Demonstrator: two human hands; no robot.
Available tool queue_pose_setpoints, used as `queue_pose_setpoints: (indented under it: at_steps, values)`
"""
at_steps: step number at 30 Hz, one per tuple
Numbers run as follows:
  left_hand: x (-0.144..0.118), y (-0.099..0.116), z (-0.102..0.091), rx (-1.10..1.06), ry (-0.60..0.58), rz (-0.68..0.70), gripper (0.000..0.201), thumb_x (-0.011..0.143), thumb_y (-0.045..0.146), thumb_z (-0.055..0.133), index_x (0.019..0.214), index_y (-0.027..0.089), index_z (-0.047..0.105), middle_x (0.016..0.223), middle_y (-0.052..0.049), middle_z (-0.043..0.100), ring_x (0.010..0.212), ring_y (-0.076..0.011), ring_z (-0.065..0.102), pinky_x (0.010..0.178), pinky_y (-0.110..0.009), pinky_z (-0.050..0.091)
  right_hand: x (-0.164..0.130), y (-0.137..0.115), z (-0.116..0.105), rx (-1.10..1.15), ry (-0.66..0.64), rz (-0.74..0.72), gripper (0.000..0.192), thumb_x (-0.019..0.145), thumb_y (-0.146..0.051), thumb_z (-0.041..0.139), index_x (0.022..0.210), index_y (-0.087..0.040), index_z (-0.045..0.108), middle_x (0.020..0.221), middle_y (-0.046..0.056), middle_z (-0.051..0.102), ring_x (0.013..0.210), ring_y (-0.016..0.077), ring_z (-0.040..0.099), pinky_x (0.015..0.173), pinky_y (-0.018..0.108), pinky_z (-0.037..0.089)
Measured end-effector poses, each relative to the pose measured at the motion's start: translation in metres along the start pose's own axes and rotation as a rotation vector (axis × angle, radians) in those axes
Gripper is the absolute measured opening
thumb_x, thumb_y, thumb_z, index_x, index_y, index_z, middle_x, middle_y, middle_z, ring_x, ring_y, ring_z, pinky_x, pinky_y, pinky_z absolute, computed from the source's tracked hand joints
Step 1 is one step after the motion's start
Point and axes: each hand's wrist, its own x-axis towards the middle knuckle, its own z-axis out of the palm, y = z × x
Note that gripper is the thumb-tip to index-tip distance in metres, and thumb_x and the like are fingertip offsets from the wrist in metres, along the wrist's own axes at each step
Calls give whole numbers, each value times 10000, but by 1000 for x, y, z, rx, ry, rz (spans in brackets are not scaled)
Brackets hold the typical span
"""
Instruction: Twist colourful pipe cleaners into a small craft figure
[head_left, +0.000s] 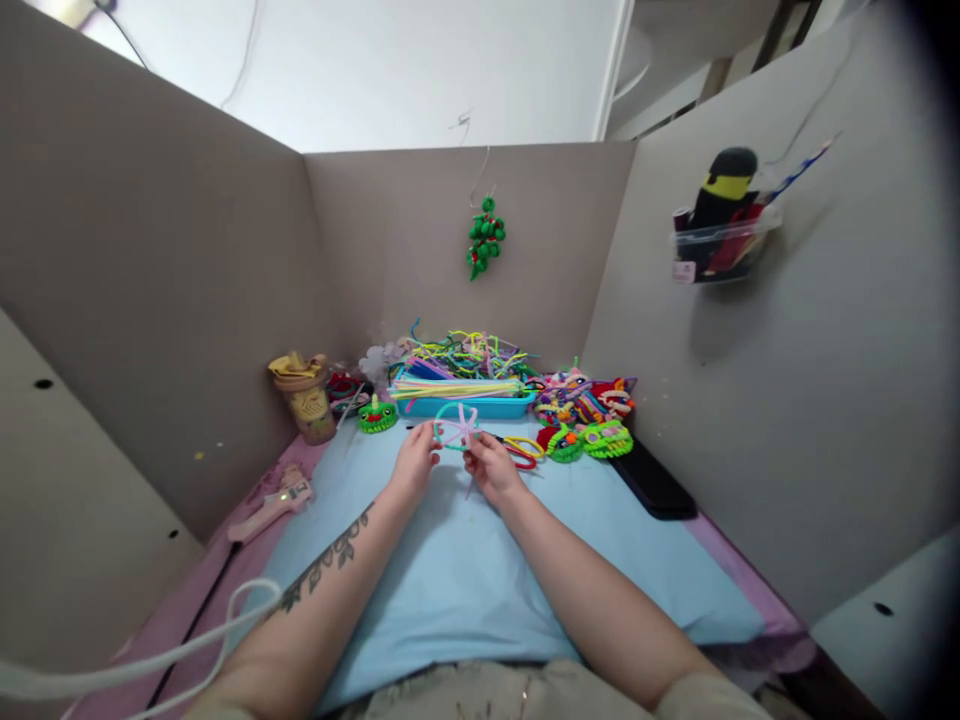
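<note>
Both hands meet over the far part of the blue table (pixel 465 590): the left hand (pixel 412 465) and right hand (pixel 491 468) each have their fingers pinched shut on a small pipe-cleaner wheel (pixel 455 425), a teal ring with pink spokes, held just above the cloth. The work looks mid-assembly, shaping or fixing spokes. Any further twist needs one hand steadying the ring; scissors (pixel 521 450) lie just right of the fingers.

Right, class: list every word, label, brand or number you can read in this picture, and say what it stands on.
No text can be read anywhere.
Small label on the clear wall bin: too blurred to read.
Tan lidded cup: raised pattern, no legible words.
Pink glue gun: no readable marking.
</note>
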Motion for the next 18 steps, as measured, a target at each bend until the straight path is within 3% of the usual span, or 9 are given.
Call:
queue_pose_setpoints:
  at_steps: [5,13,18]
  values:
    - [-7,-16,-21,-187,-68,-29,343,634,439,658,824,157,611,767,-14,549,589,-74,466,472,-184,312,1,5,2,-143,23,-37,276,573,-364,736,655,-174,554,532,-53,462,472,54,394,426,184,251]
    - [-3,-10,-30,28,-132,-2,271,591,374,716,686,153,591,636,8,523,599,-88,473,509,-191,315,-1,10,4,-287,35,-51,281,595,-413,699,648,-173,562,505,-52,455,457,62,379,421,196,246]
    - [-4,-9,-31,-33,-116,0,266,573,335,732,642,153,551,615,21,504,568,-73,450,521,-187,322,-2,7,3,-240,3,-17,267,581,-349,709,750,-162,618,590,-21,539,497,69,435,422,182,270]
